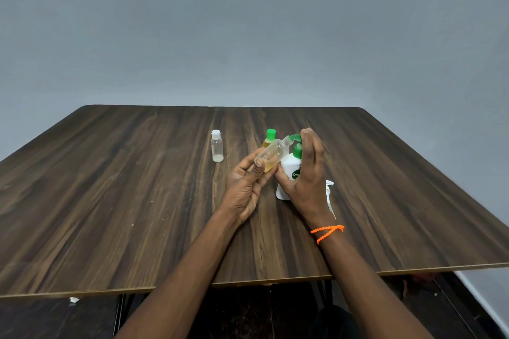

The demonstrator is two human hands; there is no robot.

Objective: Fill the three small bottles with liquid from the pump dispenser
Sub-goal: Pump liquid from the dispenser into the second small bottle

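My left hand (248, 184) holds an uncapped clear small bottle (274, 153) tilted, its open neck up against the green spout of the white pump dispenser (290, 170). A little yellowish liquid lies in the bottle's lower end. My right hand (308, 173) wraps the dispenser, fingers over its green pump head (296, 139). Behind them stands a small bottle with a green cap (270, 137) and yellowish liquid. To the left a clear bottle with a white cap (217, 146) stands upright.
The dark wooden table (137, 187) runs wide to both sides. A white crumpled tissue or wrapper (329, 192) lies just right of the dispenser, behind my right wrist. A grey wall rises beyond the far edge.
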